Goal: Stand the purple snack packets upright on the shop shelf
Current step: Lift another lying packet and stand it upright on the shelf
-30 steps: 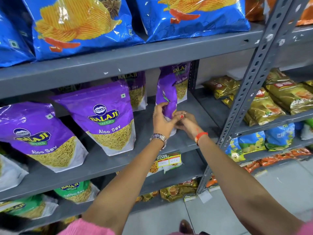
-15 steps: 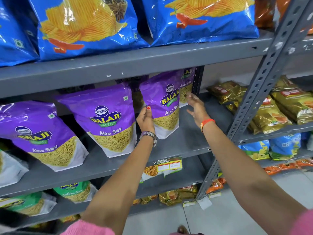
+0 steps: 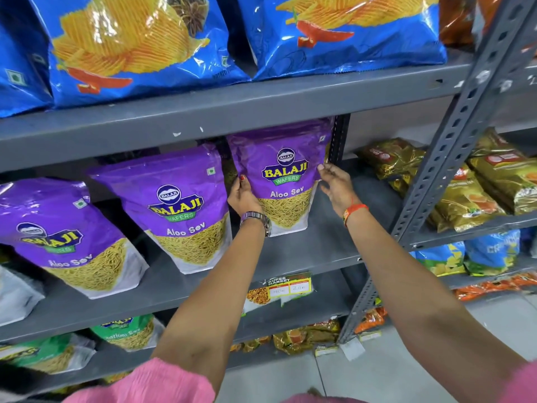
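Observation:
Three purple Aloo Sev packets stand upright along the grey shop shelf point(image 3: 305, 254). The right packet point(image 3: 283, 175) faces front near the shelf's dark back post. My left hand point(image 3: 242, 196) grips its left edge, thumb on the front. My right hand point(image 3: 334, 184) touches its right edge with fingers spread. The middle packet point(image 3: 177, 205) and the left packet point(image 3: 55, 237) stand free, leaning slightly back. More purple packets behind them are mostly hidden.
Large blue chip bags point(image 3: 136, 45) fill the shelf above. A perforated grey upright point(image 3: 453, 158) stands right of my right arm, with gold packets point(image 3: 465, 193) beyond it. Green packets point(image 3: 128, 330) and a price tag point(image 3: 287, 286) sit on the lower shelf.
The right packet has been turned from edge-on to face front and set further back. My hands moved from its base to its two sides, and the right hand now touches its edge.

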Motion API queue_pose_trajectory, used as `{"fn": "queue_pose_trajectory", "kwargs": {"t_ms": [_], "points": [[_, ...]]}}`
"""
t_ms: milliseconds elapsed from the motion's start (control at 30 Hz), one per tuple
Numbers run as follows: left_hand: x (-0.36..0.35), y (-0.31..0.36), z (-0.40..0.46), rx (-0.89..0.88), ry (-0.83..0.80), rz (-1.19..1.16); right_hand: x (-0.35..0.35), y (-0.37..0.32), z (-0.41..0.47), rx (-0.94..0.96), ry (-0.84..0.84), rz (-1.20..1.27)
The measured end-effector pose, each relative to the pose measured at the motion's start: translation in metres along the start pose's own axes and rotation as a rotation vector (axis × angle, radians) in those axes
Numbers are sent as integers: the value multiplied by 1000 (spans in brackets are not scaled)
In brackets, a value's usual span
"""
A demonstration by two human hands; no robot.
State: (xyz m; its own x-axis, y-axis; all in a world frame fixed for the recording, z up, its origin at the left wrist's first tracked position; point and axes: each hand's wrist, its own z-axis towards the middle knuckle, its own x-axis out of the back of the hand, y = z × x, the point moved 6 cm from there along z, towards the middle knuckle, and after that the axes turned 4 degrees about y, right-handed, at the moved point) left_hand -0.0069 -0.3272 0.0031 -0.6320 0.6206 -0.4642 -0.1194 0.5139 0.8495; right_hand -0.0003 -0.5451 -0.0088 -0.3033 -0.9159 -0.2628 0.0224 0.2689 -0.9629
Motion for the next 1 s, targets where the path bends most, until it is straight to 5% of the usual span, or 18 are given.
{"fn": "queue_pose_trajectory", "kwargs": {"t_ms": [200, 367, 1000], "points": [[5, -10, 8, 35, -164, 259, -9, 7, -5, -26, -47, 44], [-2, -31, -3, 306, -492, 328, -21, 18, -9, -78, -154, -99], [56, -29, -34, 295, -437, 369, 0, 27, -82, -39, 25, -112]]}}
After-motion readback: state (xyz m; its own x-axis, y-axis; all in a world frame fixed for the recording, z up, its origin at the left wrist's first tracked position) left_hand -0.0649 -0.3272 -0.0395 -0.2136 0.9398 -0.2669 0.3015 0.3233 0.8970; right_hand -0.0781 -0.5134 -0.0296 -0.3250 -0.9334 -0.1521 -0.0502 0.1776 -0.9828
